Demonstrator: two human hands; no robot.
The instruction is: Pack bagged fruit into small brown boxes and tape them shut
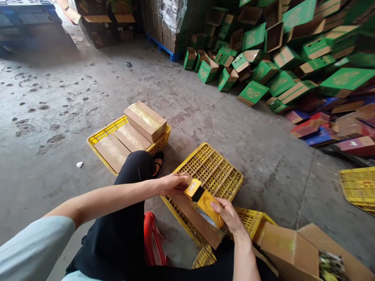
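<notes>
Your one view looks from your head, forward and down, close above your left hand [173,184] and right hand [230,216], with the floor [187,109] and green boxes [283,83] farther off.

A yellow tape dispenser [208,203] with 1 black band slants over a long brown carton [190,215].

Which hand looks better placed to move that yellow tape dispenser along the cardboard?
Probably the right hand: it grips one end of the yellow tape dispenser. The left hand is near its other end, perhaps better for steadying the cardboard.
</notes>
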